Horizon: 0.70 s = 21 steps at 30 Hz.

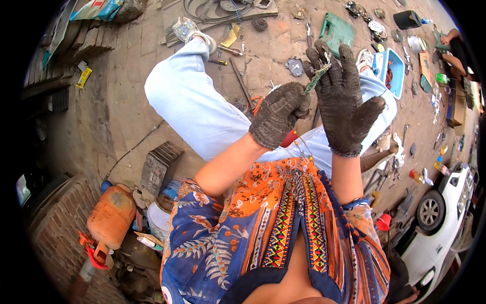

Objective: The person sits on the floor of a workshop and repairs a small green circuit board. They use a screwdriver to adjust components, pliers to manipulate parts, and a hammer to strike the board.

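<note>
Both my hands wear dark knit work gloves. My left hand (280,112) is closed on the lower end of a slender, speckled green piece (318,78), which points up and right. My right hand (340,95) is palm up with its fingers extended and thumb out. The green piece lies over its fingers, its upper end near the middle fingers; whether it rests on them or hovers just above is hard to tell. My legs in pale jeans (185,106) are spread on the brick ground around my hands.
Around me lie a green plastic case (338,31), a blue tub (396,68), scattered tools, a dark metal block (159,167) and an orange tank (111,215). A white car (440,238) stands at the lower right, another person's arm (453,61) shows at the upper right.
</note>
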Tool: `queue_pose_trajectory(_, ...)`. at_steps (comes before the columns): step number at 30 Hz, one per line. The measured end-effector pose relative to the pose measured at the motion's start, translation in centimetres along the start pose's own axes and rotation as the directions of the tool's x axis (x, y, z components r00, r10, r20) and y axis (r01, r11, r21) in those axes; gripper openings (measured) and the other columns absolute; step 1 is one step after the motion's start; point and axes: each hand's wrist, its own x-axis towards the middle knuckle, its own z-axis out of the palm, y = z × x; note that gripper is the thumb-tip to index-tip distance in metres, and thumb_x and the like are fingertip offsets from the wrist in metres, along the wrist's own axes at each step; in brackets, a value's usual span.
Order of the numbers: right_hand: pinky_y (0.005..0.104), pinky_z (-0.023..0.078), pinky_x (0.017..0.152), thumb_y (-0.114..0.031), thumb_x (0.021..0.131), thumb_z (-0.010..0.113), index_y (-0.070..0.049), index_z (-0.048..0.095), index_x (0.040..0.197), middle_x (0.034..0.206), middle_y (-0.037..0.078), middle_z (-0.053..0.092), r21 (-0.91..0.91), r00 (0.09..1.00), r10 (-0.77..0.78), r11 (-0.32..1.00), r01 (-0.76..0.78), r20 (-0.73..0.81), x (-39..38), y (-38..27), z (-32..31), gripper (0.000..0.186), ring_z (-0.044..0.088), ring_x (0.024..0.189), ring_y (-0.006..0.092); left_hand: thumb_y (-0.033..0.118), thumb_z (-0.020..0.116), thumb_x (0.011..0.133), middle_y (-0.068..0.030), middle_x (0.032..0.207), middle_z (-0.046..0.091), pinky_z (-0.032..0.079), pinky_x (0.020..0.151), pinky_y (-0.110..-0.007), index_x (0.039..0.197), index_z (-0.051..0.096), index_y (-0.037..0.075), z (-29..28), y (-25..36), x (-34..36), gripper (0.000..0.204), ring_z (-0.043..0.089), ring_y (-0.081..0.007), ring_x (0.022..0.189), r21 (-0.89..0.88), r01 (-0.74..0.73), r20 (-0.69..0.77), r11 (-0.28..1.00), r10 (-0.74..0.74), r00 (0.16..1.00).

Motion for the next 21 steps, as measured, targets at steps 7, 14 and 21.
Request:
queue_pose_trajectory(7, 0.0439, 0.042, 0.098, -0.062, 0.086, 0.042, 0.009, 0.042, 0.123, 0.122, 0.028, 0.049, 0.366, 0.816, 0.574, 0.774, -0.516, -0.063, 0.8, -2.4, -2.0, 0.08, 0.051, 0.113, 0.0372, 0.012, 0.068, 0.067, -0.0084, 0.083, 0.056, 0.043, 0.064, -0.037, 0.084, 0.058, 0.006, -1.1, 3.4, 2.4, 0.02, 0.053, -0.0272, 0.072, 0.684, -0.688, 0.54, 0.242, 0.466, 0.701)
queue_pose_trajectory(14, 0.0377, 0.048, 0.091, -0.055, 0.093, 0.029, 0.008, 0.052, 0.115, 0.108, 0.021, 0.06, -0.22, 0.97, 0.231, 0.945, -0.244, -0.082, -0.5, -2.4, 0.0, 0.07, 0.06, 0.101, 0.0276, 0.007, 0.064, 0.065, -0.0109, 0.087, 0.058, 0.044, 0.066, -0.043, 0.088, 0.06, 0.003, -1.3, 4.1, 2.4, 0.023, 0.055, -0.0299, 0.075, 0.697, -0.668, 0.531, 0.261, 0.44, 0.724)
queue_pose_trajectory(21, 0.0369, 0.048, 0.08, -0.033, 0.089, 0.036, -0.004, 0.063, 0.095, 0.092, 0.013, 0.066, -0.818, 0.924, -0.304, 0.452, 0.356, 0.234, -1.6, -2.3, 0.4, 0.041, 0.064, 0.087, 0.0269, 0.017, 0.048, 0.09, -0.0067, 0.076, 0.054, 0.041, 0.055, -0.031, 0.087, 0.057, 0.001, 0.7, 3.4, 0.2, 0.019, 0.05, -0.0182, 0.064, -0.049, 0.242, 0.203, 0.969, -0.227, 0.953)
